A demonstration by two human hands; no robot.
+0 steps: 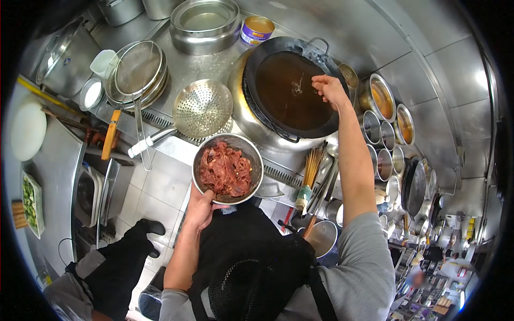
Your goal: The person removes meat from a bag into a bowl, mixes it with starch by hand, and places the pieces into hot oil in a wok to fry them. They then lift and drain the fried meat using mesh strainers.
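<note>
My left hand (201, 209) grips the rim of a steel bowl (259, 182), thumb on the near edge. Sliced raw meat (225, 168) fills much of the bowl. Above the wok (258, 51), my right hand (330, 91) hovers with its fingers bunched in a pinch; whether a small piece is between them I cannot make out. Dark brown oil (284, 109) fills the wok, and a small pale disturbance shows on its surface just left of my fingertips. A perforated strainer ladle (202, 108) lies left of the wok.
Wire-mesh skimmers (138, 69) rest on a pot at the left. Behind stand a steel pot (206, 43) and a purple can (257, 30). A bamboo brush (311, 170) lies right of the bowl. Sauce containers (381, 99) line the right side. Another person's legs (120, 257) are at lower left.
</note>
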